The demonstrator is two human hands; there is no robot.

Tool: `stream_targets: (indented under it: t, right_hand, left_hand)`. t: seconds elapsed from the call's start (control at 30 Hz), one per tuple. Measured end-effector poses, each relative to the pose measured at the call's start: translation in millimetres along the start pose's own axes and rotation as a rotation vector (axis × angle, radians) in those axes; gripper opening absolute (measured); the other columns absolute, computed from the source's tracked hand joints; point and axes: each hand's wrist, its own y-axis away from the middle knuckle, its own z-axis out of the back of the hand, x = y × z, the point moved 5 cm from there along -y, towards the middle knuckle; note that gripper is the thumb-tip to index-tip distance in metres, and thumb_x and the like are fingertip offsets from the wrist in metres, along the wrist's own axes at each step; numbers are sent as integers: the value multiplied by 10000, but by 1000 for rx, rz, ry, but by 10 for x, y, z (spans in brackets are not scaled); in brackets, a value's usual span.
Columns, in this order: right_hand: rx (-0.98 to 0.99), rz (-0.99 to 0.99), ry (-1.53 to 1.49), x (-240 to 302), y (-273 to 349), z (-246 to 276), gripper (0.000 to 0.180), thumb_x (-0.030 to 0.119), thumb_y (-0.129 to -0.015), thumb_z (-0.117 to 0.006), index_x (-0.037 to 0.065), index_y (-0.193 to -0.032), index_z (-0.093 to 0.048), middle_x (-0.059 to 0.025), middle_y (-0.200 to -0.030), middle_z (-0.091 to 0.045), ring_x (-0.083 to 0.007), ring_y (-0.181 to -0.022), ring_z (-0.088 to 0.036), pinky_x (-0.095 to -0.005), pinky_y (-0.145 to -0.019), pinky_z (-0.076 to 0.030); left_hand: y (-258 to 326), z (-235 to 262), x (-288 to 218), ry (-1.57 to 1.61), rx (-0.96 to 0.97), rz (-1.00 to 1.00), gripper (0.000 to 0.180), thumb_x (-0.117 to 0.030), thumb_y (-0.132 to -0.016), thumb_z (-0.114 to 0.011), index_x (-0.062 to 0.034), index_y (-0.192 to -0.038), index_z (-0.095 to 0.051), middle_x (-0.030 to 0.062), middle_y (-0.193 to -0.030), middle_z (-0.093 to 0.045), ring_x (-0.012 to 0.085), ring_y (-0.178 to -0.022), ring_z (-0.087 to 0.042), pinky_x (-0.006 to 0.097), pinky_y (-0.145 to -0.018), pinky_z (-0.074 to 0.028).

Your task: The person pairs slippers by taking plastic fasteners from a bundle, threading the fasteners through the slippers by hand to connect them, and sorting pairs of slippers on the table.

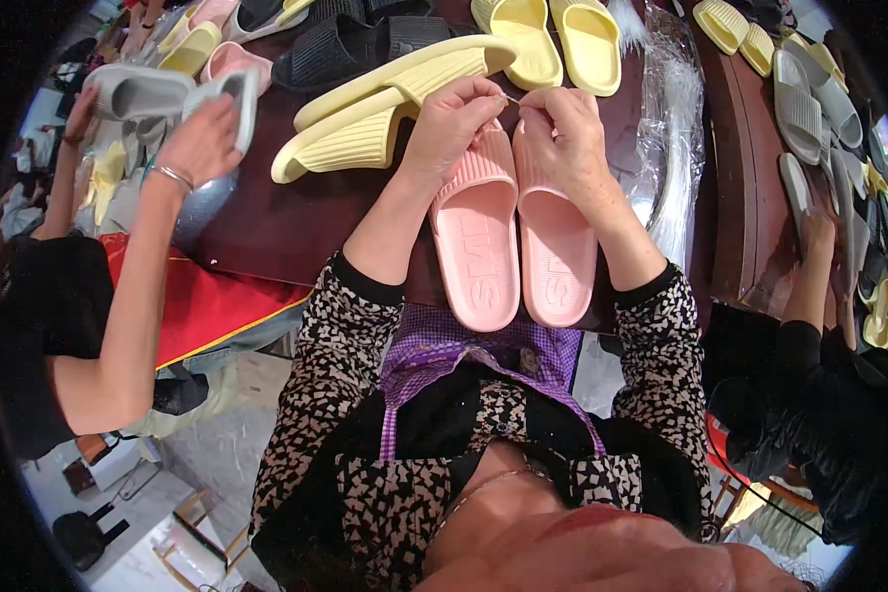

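A pair of pink slide slippers (477,259) lies side by side in front of me, heels toward me. Over their toe ends, my left hand (454,128) and my right hand (569,138) are both closed in a pinch, fingertips close together. Between the fingertips runs a thin pale strand (510,99), small and partly covered by the fingers. My hands and wrists hide part of the slippers' straps. Left of my left hand, a pair of yellow slides (350,148) rests on its side, one against the other.
The dark red table (266,222) also bears black slides (365,44) and another yellow pair (587,44) farther back. Clear plastic strands (669,178) lie right of my right hand. At left, a co-worker's hand (207,143) holds grey slides (143,94); another co-worker's hand (816,232) reaches among slippers at right.
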Motion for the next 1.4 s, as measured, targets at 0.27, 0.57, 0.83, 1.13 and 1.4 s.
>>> stream_targets:
  t: [0.27, 0.57, 0.83, 1.13, 1.4]
  right_hand:
    - [-4, 57, 0, 14, 14, -4, 136, -13, -721, -629, 54, -838, -632, -57, -792, -638, -230, -740, -571, -315, -735, -421]
    - [-19, 17, -18, 18, 11, -1, 121, -6, -735, -633, 50, -842, -630, -59, -782, -631, -227, -758, -577, -314, -743, -418]
    - [-83, -27, -17, -72, -14, -41, 134, 19, -738, -636, 47, -866, -612, -97, -808, -609, -269, -761, -571, -344, -744, -402]
    - [-64, 29, 21, -138, 45, -58, 136, 18, -782, -605, 27, -917, -597, -139, -857, -606, -314, -813, -577, -389, -743, -442]
    - [250, 16, -61, 415, -112, 457, 158, 6, -786, -589, 14, -943, -598, -168, -839, -612, -333, -784, -590, -382, -700, -467]
  left_hand:
    - [3, -5, 1, 4, 33, 14, 63, -78, -836, -606, -46, -873, -646, -38, -618, -515, 26, -513, -410, 165, -477, -326]
    - [15, -57, 17, 3, 47, 10, 81, -73, -831, -616, -44, -897, -653, -52, -632, -529, 21, -527, -421, 162, -498, -346]
    - [357, 29, -520, -680, -307, -734, 228, -15, -773, -611, -12, -1001, -599, 116, -948, -588, 196, -859, -592, 266, -673, -471]
    - [1243, 802, -757, -1491, -746, -887, 451, -12, -708, -642, -1, -1140, -513, 178, -1126, -507, 329, -1033, -508, 365, -844, -442]
    - [1371, 1514, -456, -1068, -785, -569, 535, -53, -766, -664, -1, -1248, -437, 161, -1209, -492, 214, -1013, -537, 325, -823, -462]
